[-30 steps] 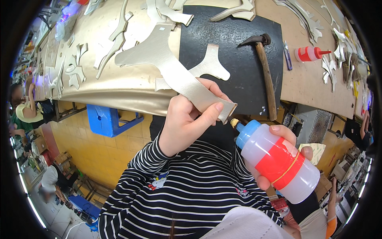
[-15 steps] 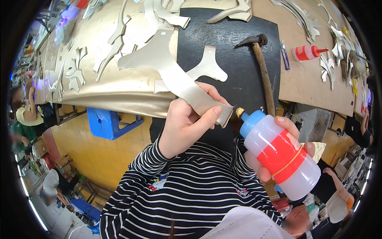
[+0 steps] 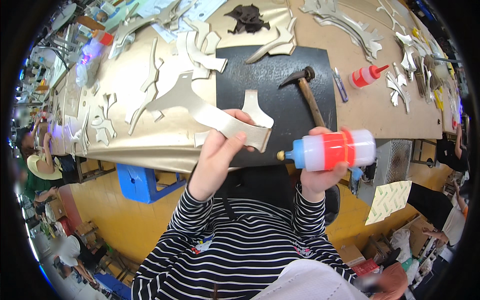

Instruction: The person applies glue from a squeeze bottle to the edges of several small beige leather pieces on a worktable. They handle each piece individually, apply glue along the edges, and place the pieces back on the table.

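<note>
My left hand (image 3: pixel 217 155) pinches the end of a cream leather piece (image 3: pixel 200 111) between thumb and fingers, above the near edge of a black mat (image 3: pixel 237 72). The piece's wide forked end reaches away to the left over the table. In my right hand (image 3: pixel 320 181) is a squeeze bottle (image 3: pixel 364 147) with a red band and a blue cap, lying nearly level. Its yellowish nozzle points left toward the held end, a small gap apart. Behind the held piece, another cream leather piece (image 3: pixel 257 111) rests on the mat.
A hammer (image 3: pixel 309 95) lies on the mat's right side. To its right are a small cutting tool (image 3: pixel 341 85) and a red-and-white squeeze bottle (image 3: pixel 367 76). Cut leather pieces (image 3: pixel 147 90) lie around the table. A blue stool (image 3: pixel 135 182) stands below the table's front edge.
The bottle has swung from a slant to nearly level, its nozzle a little further from the leather end. Both hands have shifted slightly left, and the view takes in more of the far table.
</note>
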`<state>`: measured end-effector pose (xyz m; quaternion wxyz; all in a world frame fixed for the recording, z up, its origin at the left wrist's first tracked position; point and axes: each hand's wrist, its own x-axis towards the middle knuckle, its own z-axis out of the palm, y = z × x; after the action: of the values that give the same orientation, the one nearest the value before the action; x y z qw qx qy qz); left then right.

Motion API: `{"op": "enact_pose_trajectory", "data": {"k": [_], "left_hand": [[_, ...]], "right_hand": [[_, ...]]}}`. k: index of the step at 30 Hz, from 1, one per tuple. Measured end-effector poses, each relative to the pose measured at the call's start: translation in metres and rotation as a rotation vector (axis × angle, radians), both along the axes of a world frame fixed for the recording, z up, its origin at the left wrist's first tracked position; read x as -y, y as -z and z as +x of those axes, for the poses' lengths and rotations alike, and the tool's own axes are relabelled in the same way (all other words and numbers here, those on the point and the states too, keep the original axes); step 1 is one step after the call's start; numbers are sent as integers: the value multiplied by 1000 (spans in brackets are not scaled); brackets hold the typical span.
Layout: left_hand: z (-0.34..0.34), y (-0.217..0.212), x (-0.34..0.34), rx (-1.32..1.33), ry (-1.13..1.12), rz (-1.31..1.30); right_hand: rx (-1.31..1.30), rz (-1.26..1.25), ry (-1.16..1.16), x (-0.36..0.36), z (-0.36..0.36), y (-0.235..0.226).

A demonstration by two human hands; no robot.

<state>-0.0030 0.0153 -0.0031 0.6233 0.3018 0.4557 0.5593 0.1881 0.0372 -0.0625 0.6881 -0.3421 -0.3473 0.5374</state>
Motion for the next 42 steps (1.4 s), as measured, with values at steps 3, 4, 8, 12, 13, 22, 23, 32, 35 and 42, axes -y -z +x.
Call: {"op": "enact_pose_trajectory", "data": {"k": [3, 4, 8, 12, 13, 22, 23, 32, 35, 42], "left_hand": [[-14, -2, -26, -121, 29, 11], [-16, -3, -37, -141, 28, 3], [-19, -5, -94, -313, 134, 217], [-18, 18, -161, -390, 207, 186], [-19, 27, -175, -402, 209, 165], [-23, 86, -229, -410, 149, 55], [-23, 88, -228, -430, 148, 46], [-30, 85, -208, -617, 215, 58], [-34, 76, -191, -855, 135, 171], [-38, 48, -89, -954, 146, 226]], "right_hand": [[-81, -111, -175, -8, -3, 18], [-62, -144, -219, -10, -6, 23], [-217, -251, -246, -14, -8, 42], [-323, -281, -292, -19, 0, 46], [-360, -306, -302, -20, 1, 45], [-433, -276, -369, -22, 4, 45], [-443, -255, -378, -22, 5, 45], [-427, -324, -332, -22, 3, 42], [-422, -296, -359, -23, 4, 45], [-479, -334, -412, -22, 8, 52]]}}
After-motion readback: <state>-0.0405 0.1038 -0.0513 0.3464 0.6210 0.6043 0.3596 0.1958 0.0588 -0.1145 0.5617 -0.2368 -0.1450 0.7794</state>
